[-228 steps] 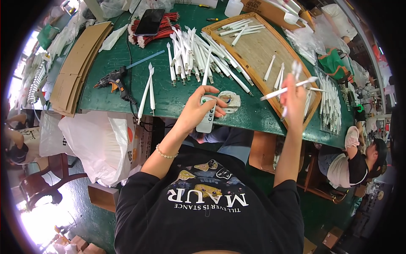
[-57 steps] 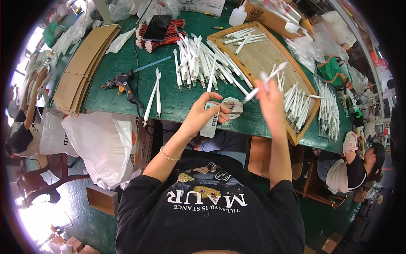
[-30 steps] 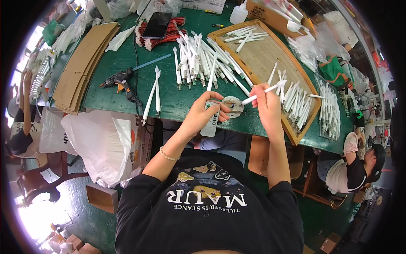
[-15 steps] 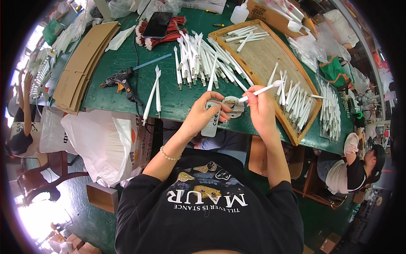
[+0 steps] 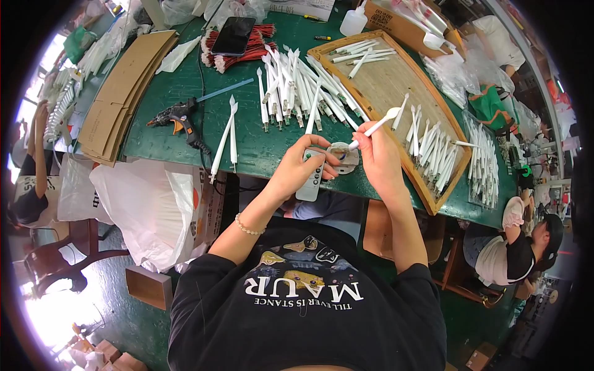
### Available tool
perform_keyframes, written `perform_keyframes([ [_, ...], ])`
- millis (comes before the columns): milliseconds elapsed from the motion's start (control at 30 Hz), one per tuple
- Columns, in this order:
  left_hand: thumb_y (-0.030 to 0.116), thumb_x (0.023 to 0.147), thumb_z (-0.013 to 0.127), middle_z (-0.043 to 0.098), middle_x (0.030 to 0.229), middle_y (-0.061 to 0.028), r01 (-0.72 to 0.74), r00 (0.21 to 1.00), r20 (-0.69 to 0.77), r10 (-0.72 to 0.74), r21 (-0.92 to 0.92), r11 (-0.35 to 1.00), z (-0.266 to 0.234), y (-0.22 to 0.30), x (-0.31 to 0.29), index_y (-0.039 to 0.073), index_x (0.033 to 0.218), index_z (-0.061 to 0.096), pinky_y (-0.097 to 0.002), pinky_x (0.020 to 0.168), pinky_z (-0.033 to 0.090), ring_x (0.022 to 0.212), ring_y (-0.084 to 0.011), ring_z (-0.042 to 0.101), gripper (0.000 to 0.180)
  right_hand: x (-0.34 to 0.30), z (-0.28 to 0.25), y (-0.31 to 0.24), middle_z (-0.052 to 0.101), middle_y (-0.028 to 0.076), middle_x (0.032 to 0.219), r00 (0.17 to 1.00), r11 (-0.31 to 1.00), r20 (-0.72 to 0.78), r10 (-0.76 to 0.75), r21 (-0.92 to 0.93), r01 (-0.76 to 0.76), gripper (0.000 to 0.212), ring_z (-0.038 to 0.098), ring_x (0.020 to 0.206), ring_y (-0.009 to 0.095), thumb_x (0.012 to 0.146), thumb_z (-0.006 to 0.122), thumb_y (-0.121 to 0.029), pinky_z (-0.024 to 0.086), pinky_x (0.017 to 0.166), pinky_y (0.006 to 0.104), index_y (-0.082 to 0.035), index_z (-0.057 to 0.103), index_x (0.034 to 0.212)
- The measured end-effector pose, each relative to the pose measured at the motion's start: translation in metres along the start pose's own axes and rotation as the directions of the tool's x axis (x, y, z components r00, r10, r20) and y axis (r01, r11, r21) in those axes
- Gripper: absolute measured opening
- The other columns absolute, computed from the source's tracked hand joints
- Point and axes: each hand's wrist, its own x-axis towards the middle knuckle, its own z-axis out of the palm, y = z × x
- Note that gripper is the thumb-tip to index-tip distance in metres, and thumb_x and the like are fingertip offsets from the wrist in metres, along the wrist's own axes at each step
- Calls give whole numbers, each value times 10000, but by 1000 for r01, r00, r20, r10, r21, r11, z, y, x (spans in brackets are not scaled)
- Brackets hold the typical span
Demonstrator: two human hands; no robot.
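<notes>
My left hand (image 5: 298,167) has its fingers wrapped around a slim pale remote control (image 5: 307,187) with dark round buttons, at the table's front edge. In my right hand (image 5: 380,159) is a white LED taper candle (image 5: 379,124), pinched between thumb and fingers. Its flame-shaped tip points up and to the right, and its lower end meets or hangs just over a round whitish fixture (image 5: 350,162) between my hands. Whether the two touch, I cannot tell. Beyond my hands lies a pile of similar white candles (image 5: 288,86).
A wooden-framed tray (image 5: 413,74) holding more candles stands on the right. Leftward lie two candles (image 5: 223,139), a glue gun (image 5: 179,117) and cardboard sheets (image 5: 124,93). A phone (image 5: 233,36) rests on red wires (image 5: 263,36). Other people sit at both sides.
The candle in my right hand has tilted more upright, its tip swinging up and to the left. My left hand keeps the remote control almost in place.
</notes>
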Motion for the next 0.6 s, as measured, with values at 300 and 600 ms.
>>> perform_keyframes([
  [300,7,918,457,654,978,-211,-7,1000,-10,6,-7,1000,1,-1,-2,-37,1175,423,-305,714,557,805,-226,679,263,-1,1,1,608,134,782,1000,999,-11,8,32,-7,168,617,697,258,972,553,-171,466,632,356,-7,532,996],
  [600,10,928,462,652,988,-226,19,1000,-16,-19,-21,1000,1,1,-3,-29,1200,404,-294,717,555,808,-228,679,280,-3,1,-3,601,121,773,1000,999,-4,29,46,-29,147,609,692,239,966,558,-153,462,623,339,-14,532,1008],
])
